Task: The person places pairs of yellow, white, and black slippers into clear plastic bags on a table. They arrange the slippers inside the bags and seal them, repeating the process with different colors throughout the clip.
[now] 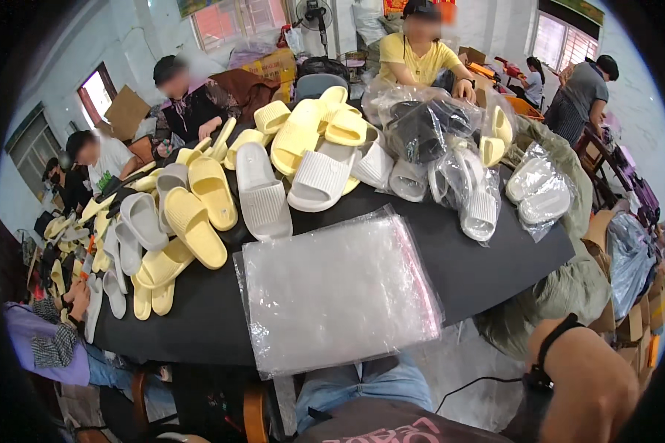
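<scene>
My right forearm (591, 376) is bent at the lower right, away from the table, with a dark band at the wrist. Only a sliver of my right hand (541, 334) shows past the band, and its fingers are hidden. My left hand is out of sight. In front of me a stack of clear plastic bags (336, 295) lies flat over the near table edge. Beyond the stack are loose grey slippers (264, 203) and yellow slippers (297, 136), heaped on the table. Bagged grey slippers (543, 193) lie at the right end.
The black table (469, 269) curves across the view. Bagged black slippers (428, 125) sit at the back, before a person in yellow (421, 59). More people are at the left, one in purple (52, 343) close by. Cartons (632, 325) stand at the right.
</scene>
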Demonstrator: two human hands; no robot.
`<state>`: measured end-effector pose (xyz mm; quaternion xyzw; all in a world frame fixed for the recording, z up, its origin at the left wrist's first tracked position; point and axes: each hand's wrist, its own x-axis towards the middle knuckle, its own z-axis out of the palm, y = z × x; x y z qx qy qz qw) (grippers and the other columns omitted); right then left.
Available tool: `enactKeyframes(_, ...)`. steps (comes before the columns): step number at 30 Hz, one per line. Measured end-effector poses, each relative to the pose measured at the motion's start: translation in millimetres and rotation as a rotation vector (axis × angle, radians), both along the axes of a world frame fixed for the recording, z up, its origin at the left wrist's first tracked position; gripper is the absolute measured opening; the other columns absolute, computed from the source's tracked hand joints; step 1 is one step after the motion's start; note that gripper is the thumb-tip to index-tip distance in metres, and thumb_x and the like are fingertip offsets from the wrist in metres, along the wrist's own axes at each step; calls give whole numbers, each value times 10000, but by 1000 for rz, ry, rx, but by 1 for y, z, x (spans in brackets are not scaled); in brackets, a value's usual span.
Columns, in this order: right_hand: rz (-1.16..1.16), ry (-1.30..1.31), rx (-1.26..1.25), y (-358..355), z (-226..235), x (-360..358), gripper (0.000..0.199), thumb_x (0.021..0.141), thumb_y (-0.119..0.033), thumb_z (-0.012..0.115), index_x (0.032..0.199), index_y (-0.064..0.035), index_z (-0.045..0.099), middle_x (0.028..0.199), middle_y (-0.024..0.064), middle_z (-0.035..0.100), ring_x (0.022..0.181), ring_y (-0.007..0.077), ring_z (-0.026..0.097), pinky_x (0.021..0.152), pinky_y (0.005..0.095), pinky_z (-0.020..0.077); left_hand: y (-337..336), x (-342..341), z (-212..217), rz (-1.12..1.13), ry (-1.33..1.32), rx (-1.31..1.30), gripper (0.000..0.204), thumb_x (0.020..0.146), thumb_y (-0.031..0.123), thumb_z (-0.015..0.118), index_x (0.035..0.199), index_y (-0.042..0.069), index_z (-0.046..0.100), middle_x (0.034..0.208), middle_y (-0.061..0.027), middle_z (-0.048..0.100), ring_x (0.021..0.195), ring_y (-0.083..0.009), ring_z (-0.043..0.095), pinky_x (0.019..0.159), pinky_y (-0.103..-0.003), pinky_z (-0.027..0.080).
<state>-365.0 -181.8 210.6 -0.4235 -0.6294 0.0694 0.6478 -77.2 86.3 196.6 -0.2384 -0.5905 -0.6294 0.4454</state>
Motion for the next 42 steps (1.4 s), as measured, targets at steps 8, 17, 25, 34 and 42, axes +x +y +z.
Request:
enactKeyframes(8, -1722, 9, -1342, -25, -160, 81, 504, 979, -410, 514, 1388, -115, 501, 1433, 205, 458, 1318, 383, 430, 1056, 514, 374, -70, 67, -211, 2045, -1909, 278, 715, 906, 306, 644, 1499, 53, 335, 1537, -287, 258, 1424, -460, 248, 1143, -578, 204)
enactKeyframes(17, -2176, 369, -1273, -25, -273, 60, 596, 937, -441, 543, 1430, -118, 456, 1490, 227, 386, 1392, 424, 342, 1132, 550, 271, -86, 89, -275, 2099, -1774, 277, 796, 867, 512, 650, 1487, 89, 383, 1548, -299, 209, 1418, -478, 240, 1147, -572, 214)
enactKeyframes(25, -2420, 287, -1290, -23, -301, 57, 632, 915, -473, 546, 1415, -93, 476, 1447, 279, 423, 1375, 422, 370, 1125, 528, 278, -81, 84, -281, 2118, -2012, 124, 752, 873, 497, 651, 1458, 80, 429, 1541, -258, 274, 1416, -473, 247, 1143, -595, 206)
enactKeyframes(34, -2430, 294, -1298, -24, -296, 55, 624, 925, -501, 516, 1399, -95, 495, 1441, 266, 434, 1367, 421, 373, 1130, 516, 267, -117, -4, -241, 1968, -1867, 12, 636, 913, 458, 577, 1424, 91, 486, 1502, -228, 377, 1405, -463, 289, 1148, -627, 141)
enactKeyframes(42, -1985, 634, -1155, -101, -204, 36, 448, 954, -366, 536, 1282, -65, 579, 1223, 179, 638, 1112, 356, 608, 940, 429, 487, -124, -8, -279, 2094, -1847, -35, 667, 887, 523, 591, 1401, 103, 521, 1478, -208, 421, 1393, -445, 320, 1146, -618, 150)
